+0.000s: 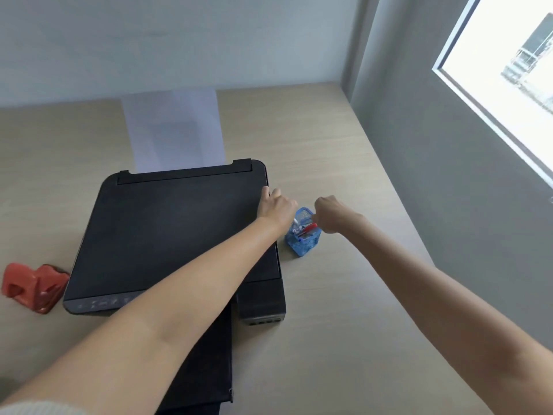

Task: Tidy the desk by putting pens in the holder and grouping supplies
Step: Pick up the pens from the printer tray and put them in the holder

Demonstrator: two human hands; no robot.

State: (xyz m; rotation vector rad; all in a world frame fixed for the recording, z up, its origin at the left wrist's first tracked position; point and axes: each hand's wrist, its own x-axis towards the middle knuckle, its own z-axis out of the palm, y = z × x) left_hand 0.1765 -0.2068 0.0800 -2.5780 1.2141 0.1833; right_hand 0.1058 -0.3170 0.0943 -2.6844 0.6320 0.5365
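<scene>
A blue mesh pen holder (302,240) stands on the desk just right of the black printer (176,232). Several pens stick out of it, one of them red (309,227). My right hand (332,215) hovers at the holder's right rim with its fingers closed around the end of the red pen. My left hand (276,206) rests at the printer's right edge, just left of the holder, with fingers curled; whether it holds anything is hidden.
White paper (175,130) rises from the printer's rear feed. A red hole punch (34,287) lies left of the printer. The light wooden desk (344,310) meets a grey wall on the right, with a window (508,85) above.
</scene>
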